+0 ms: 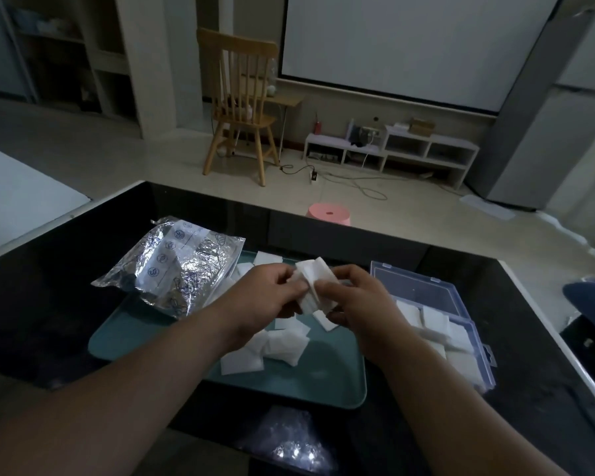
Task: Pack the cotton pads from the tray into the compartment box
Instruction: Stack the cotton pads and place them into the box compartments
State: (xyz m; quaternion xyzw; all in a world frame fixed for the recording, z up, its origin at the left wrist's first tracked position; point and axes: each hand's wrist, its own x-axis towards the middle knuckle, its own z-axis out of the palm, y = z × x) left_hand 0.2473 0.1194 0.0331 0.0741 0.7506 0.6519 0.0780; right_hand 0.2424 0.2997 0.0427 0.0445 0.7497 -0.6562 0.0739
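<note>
Above the teal tray (145,334), my left hand (268,297) and my right hand (361,300) both pinch a small stack of white cotton pads (315,280), held upright between them. Several loose cotton pads (272,348) lie on the tray under my hands. To the right stands the clear compartment box (474,338) with its lid (416,286) open toward the back; several white pads fill its compartments.
A crinkled silver foil bag (172,269) lies across the tray's far left corner. The black table (49,286) ends near a pink stool (328,214) on the floor. A dark blue object (591,297) sits at the right edge.
</note>
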